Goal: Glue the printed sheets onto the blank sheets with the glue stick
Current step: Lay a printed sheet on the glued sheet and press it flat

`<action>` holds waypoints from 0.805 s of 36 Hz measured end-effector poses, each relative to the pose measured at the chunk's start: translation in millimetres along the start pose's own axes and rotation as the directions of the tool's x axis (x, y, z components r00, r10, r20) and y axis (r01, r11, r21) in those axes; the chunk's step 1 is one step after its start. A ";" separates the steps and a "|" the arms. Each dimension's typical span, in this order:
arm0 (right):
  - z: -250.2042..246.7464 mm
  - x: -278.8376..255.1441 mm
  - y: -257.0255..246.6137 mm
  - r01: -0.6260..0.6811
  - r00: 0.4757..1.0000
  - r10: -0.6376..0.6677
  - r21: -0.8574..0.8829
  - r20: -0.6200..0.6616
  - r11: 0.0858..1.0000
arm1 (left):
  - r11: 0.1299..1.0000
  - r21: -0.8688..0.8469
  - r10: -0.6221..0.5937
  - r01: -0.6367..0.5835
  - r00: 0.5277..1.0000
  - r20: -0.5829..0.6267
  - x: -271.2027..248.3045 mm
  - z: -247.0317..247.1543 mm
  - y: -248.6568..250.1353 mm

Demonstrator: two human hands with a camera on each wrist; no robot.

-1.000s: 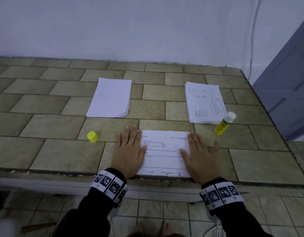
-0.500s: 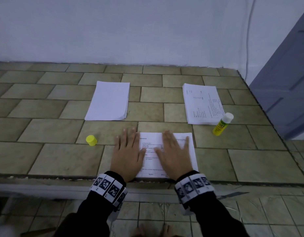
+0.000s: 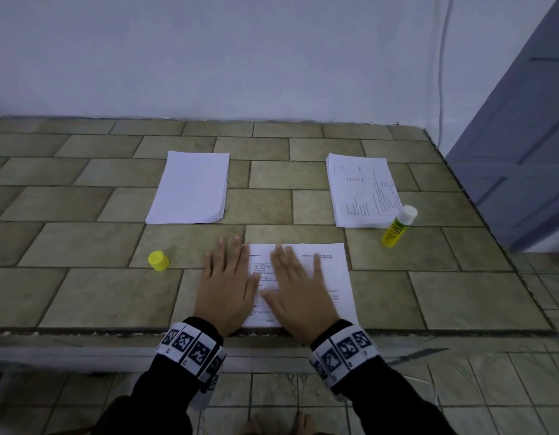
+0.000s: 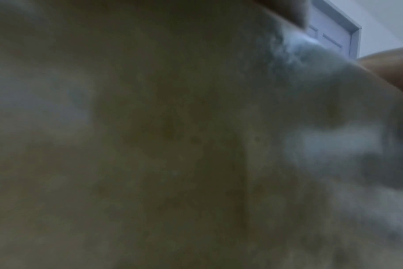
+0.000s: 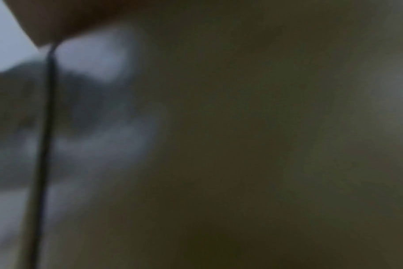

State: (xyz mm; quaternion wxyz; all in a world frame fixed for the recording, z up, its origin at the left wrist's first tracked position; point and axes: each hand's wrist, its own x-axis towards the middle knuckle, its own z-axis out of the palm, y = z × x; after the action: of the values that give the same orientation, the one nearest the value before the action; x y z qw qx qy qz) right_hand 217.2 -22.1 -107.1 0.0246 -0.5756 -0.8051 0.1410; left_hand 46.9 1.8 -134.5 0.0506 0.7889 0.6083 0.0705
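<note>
A printed sheet point(image 3: 330, 277) lies at the near edge of the tiled counter. My left hand point(image 3: 226, 285) lies flat with straight fingers on the sheet's left edge. My right hand point(image 3: 298, 290) presses flat on the sheet's middle, fingers spread. A stack of blank sheets point(image 3: 190, 188) sits behind on the left, and a stack of printed sheets point(image 3: 363, 189) behind on the right. The uncapped yellow glue stick point(image 3: 397, 227) leans by the printed stack. Its yellow cap point(image 3: 158, 261) stands left of my left hand. Both wrist views are dark blurs.
The tiled counter point(image 3: 83, 293) ends at a dark front lip just under my wrists and at a right edge near a blue-grey door point(image 3: 523, 136). A white wall point(image 3: 240, 58) with a hanging cable backs the counter.
My right hand has slid left across the printed sheet, from its right edge to its middle. The left hand has stayed in place.
</note>
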 end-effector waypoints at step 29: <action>-93.1 -22.9 59.3 -0.231 0.973 0.231 0.134 0.016 0.964 | 1.000 -0.008 -0.021 0.021 0.996 0.090 -0.1 -6.3 1.3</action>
State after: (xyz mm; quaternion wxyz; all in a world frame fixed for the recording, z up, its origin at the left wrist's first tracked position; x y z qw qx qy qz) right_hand 298.2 -7.3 -30.2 0.0467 -0.6627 -0.7210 0.1970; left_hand 47.1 1.3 -128.1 0.0821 0.7847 0.6133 0.0369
